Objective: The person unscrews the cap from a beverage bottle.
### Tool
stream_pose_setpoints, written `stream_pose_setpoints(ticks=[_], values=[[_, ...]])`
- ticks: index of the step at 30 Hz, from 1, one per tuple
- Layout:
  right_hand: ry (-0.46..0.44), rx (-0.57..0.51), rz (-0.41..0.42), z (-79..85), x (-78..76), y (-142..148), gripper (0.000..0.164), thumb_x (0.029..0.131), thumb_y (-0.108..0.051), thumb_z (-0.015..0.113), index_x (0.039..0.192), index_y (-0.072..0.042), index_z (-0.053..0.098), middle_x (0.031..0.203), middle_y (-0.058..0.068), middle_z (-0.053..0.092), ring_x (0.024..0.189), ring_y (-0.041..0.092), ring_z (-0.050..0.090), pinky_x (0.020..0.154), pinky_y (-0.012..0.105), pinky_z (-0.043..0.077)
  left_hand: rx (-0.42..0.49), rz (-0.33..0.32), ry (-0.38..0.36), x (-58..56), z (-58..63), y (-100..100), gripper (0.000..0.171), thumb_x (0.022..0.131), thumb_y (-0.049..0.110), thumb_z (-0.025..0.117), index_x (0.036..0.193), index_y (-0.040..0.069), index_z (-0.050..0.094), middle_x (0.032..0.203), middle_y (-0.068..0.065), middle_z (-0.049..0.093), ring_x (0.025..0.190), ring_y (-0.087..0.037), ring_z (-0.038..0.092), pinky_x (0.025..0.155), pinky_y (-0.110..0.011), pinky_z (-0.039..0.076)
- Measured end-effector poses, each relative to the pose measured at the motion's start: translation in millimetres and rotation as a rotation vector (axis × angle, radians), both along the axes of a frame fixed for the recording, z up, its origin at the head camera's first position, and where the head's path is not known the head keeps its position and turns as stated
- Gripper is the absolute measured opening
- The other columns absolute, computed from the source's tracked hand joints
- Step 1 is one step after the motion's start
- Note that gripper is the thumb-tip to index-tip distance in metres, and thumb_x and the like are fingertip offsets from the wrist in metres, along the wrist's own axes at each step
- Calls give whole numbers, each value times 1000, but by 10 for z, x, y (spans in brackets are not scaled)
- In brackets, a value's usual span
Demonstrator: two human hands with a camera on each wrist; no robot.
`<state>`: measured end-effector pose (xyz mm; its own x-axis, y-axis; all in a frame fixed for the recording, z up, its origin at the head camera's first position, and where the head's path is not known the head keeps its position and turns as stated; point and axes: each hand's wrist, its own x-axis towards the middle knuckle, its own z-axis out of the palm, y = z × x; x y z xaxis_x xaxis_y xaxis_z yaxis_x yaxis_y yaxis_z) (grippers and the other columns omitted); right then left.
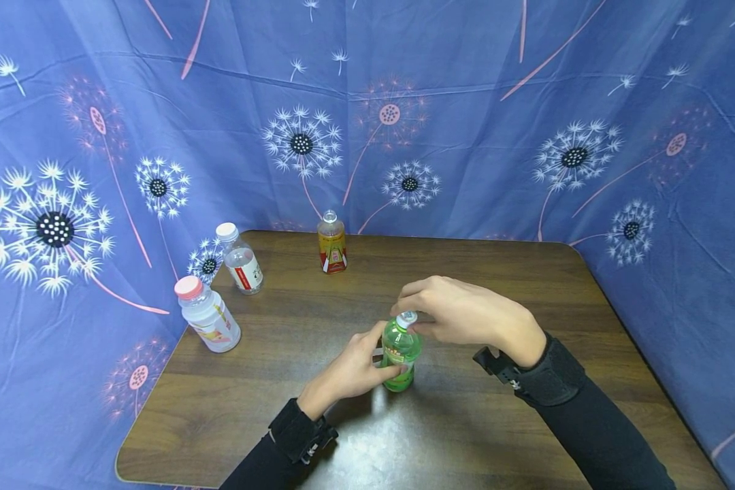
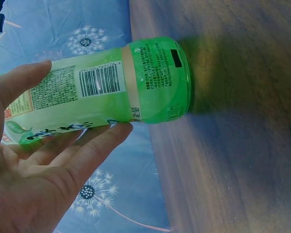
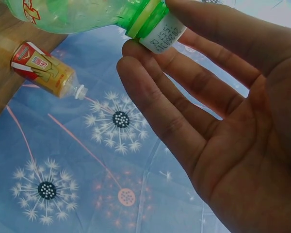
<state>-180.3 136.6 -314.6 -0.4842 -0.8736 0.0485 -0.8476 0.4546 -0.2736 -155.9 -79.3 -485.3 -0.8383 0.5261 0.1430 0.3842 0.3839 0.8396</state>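
Observation:
A green plastic drink bottle (image 1: 398, 347) stands upright on the table. My left hand (image 1: 350, 371) grips its body, thumb on the near side and fingers round the far side. In the left wrist view the bottle's label (image 2: 102, 80) shows a barcode between the thumb and the fingers. From above, my right hand (image 1: 468, 313) reaches to the neck and pinches the white cap (image 3: 162, 36) between thumb and fingertips. The cap sits on the neck, and printed characters show on its side in the right wrist view.
An amber-labelled bottle (image 1: 332, 246) without a visible cap stands at the table's back edge. Two more bottles stand at the left: a clear one with a white cap (image 1: 242, 262) and a pink-capped one (image 1: 211, 320). A blue dandelion-print cloth (image 1: 465, 170) surrounds the wooden table (image 1: 251, 415).

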Motion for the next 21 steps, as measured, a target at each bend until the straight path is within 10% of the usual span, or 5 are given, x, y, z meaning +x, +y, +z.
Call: stream_pose_setpoints(ticks=[21], values=[[-49,-35,81,13,-37,25,35,97,4,66,123,-18,76,127,-1,73,122,14,66,101,35,58,23,-20,-15,-3,-16,-20,56,95,19,79,142,20,48,131,-1,69,127,-25,67,95,-25,58]])
